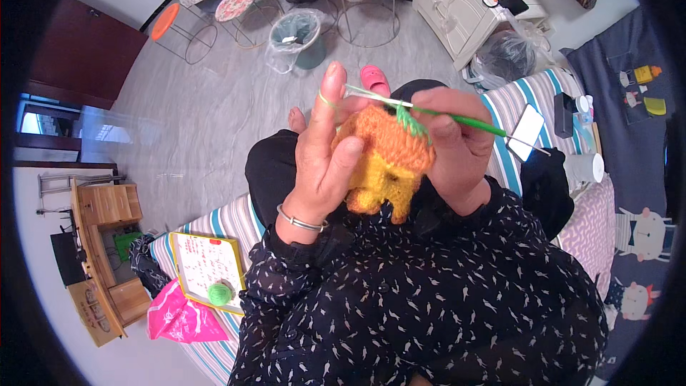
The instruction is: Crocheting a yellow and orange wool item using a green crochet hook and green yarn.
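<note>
A crocheted piece (383, 166) in orange and yellow yarn, with stubby leg-like parts at its lower end, is held up before my chest. My left hand (327, 155) grips its left side, thumb in front, index finger raised with green yarn looped around it. In my right hand (455, 145) is a crochet hook (471, 122) with a green handle; these fingers also rest by the piece's right edge. Green stitches (411, 122) run along the orange top, and the hook's shaft lies at them under the taut yarn. Part of the piece is hidden behind my fingers.
To the left on the striped cover, a yellow-rimmed box lid (206, 262) with handwriting holds a green yarn ball (219, 294). A pink plastic bag (182, 316) lies beside it. At right are a phone (526, 132) and a white cup (592, 167). A lined bin (297, 37) stands ahead.
</note>
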Demonstrator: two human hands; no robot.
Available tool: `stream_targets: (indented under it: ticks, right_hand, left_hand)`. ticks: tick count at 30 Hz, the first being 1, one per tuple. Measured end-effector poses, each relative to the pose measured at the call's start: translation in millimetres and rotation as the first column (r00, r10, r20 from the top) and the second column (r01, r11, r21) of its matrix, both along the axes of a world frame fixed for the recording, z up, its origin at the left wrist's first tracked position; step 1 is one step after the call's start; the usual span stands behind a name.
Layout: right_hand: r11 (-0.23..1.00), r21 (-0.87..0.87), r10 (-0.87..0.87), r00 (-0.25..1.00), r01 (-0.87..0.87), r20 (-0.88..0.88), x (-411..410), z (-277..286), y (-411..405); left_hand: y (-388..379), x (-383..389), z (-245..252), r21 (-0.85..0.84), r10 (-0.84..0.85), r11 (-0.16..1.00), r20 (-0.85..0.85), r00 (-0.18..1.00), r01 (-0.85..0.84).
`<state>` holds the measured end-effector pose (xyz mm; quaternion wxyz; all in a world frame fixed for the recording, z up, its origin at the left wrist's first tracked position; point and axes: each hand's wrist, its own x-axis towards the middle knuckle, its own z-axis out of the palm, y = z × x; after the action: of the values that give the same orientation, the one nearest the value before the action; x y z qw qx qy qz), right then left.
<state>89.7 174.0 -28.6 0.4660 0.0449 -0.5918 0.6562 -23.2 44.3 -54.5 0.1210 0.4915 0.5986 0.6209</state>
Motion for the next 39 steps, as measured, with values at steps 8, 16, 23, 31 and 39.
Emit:
stream_targets:
  ticks: [8, 16, 23, 31, 39]
  right_hand:
    - [0.999, -0.025, -0.022, 0.998, 0.023, 0.054, -9.7, -15.2, 5.1]
    - [0.978, -0.099, 0.183, 0.983, -0.182, -0.007, -8.8, -15.5, 3.5]
    - [0.981, -0.076, 0.186, 0.975, -0.178, 0.118, -10.8, -13.1, 7.2]
    - [0.995, 0.095, 0.000, 0.996, -0.008, 0.087, -20.7, -16.3, 7.4]
    - [0.981, 0.074, 0.182, 0.983, -0.181, -0.017, -18.0, -25.9, 14.3]
  left_hand:
    - [-4.7, 31.4, -0.7, 0.176, 0.086, 0.970, 0.401, 0.912, -0.169]
    - [-1.9, 34.5, 25.9, 0.284, -0.154, 0.956, 0.702, 0.695, -0.075]
    - [-16.3, 27.7, 34.2, 0.057, 0.040, 0.994, 0.591, 0.806, -0.092]
    - [-18.7, 38.4, 28.8, 0.058, 0.030, 0.996, 0.542, 0.840, -0.073]
    - [-21.0, 43.9, 22.0, 0.193, -0.035, 0.974, 0.653, 0.757, -0.121]
